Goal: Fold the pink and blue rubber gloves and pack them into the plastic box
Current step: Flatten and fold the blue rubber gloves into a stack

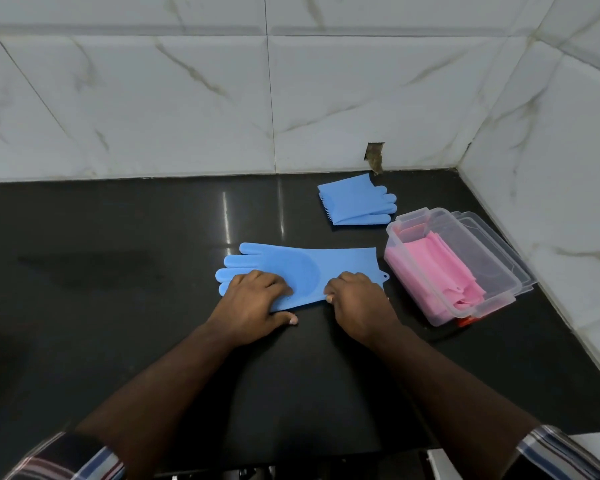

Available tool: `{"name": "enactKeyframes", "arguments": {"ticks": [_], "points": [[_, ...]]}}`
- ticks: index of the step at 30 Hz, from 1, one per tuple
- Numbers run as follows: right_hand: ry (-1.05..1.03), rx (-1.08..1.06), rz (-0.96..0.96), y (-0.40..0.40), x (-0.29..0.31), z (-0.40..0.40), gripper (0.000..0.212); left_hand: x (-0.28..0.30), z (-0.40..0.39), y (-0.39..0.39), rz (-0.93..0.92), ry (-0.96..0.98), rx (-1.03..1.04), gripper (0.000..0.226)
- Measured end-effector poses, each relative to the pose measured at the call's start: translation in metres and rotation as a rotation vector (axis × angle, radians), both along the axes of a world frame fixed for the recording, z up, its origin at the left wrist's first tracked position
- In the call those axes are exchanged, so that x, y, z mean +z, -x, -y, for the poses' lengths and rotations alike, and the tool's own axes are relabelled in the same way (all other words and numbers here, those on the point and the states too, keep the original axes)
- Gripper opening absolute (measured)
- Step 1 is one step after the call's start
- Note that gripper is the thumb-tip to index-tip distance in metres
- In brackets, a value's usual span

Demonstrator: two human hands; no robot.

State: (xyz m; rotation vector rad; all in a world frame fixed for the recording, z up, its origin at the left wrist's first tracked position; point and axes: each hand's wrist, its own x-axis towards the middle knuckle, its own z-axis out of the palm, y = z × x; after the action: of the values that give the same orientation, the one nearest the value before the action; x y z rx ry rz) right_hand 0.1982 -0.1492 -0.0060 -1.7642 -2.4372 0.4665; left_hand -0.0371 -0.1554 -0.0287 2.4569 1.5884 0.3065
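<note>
My left hand (257,299) lay flat, fingers spread, pressing on the palm end of the unfolded blue rubber glove (302,271); nothing was gripped, only held down. My right hand (357,299) rested on the near edge of the cuff end, fingers curled at that edge; whether they had pinched the rubber I could not tell. This glove was stretched full length on the black polished counter (118,306), fingertips pointing left, its cuff tab just beside the clear plastic box (413,292). Beyond it, near the marble-tiled wall (187,98), the second blue glove (357,202) sat already folded, outside the box. The box stood open at the right, resting on what appeared to be its clear lid (499,244), with the folded pink rubber gloves (444,268) inside. Judged status: pink done and packed; one blue folded, not packed; one blue not yet folded. Remaining: fold this glove, then move both blue gloves into the box.
</note>
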Motion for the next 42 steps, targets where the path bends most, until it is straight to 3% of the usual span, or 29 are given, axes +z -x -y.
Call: {"name": "enactKeyframes", "arguments": {"ticks": [4,13,19,24,30,36,42], "points": [[0.003,0.046,0.002,-0.009,0.001,0.005,0.017,-0.001,0.004,0.004,-0.027,-0.075,-0.054,0.035],[-0.004,0.214,0.050,-0.028,-0.006,0.034,0.015,0.006,0.044,0.000,-0.006,-0.160,-0.152,0.028],[-0.011,0.164,-0.155,-0.025,-0.007,0.047,0.017,0.006,0.064,0.004,0.004,-0.142,-0.062,0.023],[-0.088,0.019,-0.209,-0.004,-0.013,0.035,0.035,0.006,0.055,-0.012,0.044,-0.205,0.142,0.035],[-0.073,0.034,-0.086,0.029,-0.030,0.029,0.055,-0.018,0.043,-0.021,-0.116,0.039,0.263,0.079],[-0.099,0.043,0.026,0.025,-0.042,0.035,0.065,-0.025,0.047,-0.020,-0.154,0.034,0.257,0.079],[-0.065,-0.034,-0.214,0.022,-0.034,0.027,0.054,-0.011,0.041,-0.027,-0.137,0.060,0.272,0.086]]}}
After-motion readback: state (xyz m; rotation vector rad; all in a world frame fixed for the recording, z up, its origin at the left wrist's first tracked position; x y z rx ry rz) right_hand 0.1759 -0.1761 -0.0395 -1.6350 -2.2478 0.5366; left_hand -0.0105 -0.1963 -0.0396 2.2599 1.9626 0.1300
